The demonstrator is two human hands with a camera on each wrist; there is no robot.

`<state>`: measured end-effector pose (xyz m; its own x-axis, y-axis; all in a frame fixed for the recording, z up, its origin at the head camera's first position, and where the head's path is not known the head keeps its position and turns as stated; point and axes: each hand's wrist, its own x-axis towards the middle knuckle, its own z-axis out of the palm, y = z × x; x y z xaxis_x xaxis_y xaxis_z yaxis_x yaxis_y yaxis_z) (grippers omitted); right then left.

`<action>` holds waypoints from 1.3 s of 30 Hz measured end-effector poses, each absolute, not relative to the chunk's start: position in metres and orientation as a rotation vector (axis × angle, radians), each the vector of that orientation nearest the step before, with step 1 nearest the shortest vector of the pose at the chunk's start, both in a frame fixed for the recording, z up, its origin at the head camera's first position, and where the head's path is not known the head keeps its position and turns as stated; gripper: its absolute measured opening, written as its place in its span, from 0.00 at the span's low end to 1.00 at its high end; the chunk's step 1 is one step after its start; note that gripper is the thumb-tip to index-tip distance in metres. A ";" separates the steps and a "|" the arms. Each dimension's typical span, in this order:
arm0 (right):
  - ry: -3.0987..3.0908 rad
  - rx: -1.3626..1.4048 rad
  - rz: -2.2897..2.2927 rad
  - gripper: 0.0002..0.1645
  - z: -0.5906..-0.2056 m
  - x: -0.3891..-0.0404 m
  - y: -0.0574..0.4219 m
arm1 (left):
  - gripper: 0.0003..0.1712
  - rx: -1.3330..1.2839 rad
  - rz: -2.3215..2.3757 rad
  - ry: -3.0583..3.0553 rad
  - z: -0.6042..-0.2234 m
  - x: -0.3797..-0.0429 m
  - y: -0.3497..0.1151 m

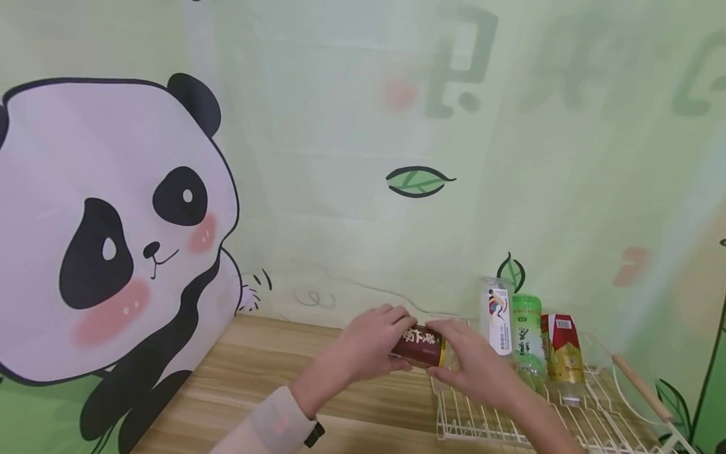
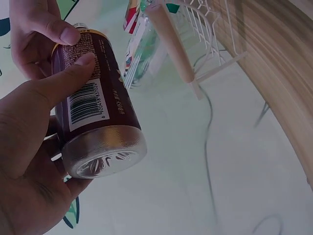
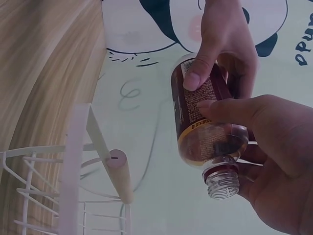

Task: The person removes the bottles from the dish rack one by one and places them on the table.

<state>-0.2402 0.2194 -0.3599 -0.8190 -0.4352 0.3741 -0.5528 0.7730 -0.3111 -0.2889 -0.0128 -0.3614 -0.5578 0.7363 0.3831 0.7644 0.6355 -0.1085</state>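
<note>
Both hands hold a clear plastic bottle (image 1: pixel 421 347) with a dark maroon label, tilted on its side above the wooden table. My left hand (image 1: pixel 368 347) grips the base end, its thumb lying over the label beside the barcode in the left wrist view. Around the shoulder end curls my right hand (image 1: pixel 476 360), thumb on the label too. The right wrist view shows the threaded neck (image 3: pixel 222 183) without a cap, and the bottle (image 3: pixel 190 115) looks see-through above its label. In the head view the neck is hidden behind the right hand.
A white wire basket (image 1: pixel 471 434) with a wooden handle (image 1: pixel 642 386) stands at right on the wooden table (image 1: pixel 272 372). In it are a clear bottle with a white label (image 1: pixel 499 321), a green bottle (image 1: pixel 527 334) and a red-gold bottle (image 1: pixel 567 359). A panda-printed backdrop (image 1: pixel 340 221) hangs behind.
</note>
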 end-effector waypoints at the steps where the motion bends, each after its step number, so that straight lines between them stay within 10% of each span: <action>1: -2.697 0.761 0.602 0.42 -0.361 -0.240 0.219 | 0.44 -1.193 -0.099 -2.464 -0.363 -0.289 -0.012; 39: -2.642 0.606 0.679 0.54 -0.339 -0.238 0.272 | 0.42 -1.017 -0.557 -2.569 -0.370 -0.310 -0.063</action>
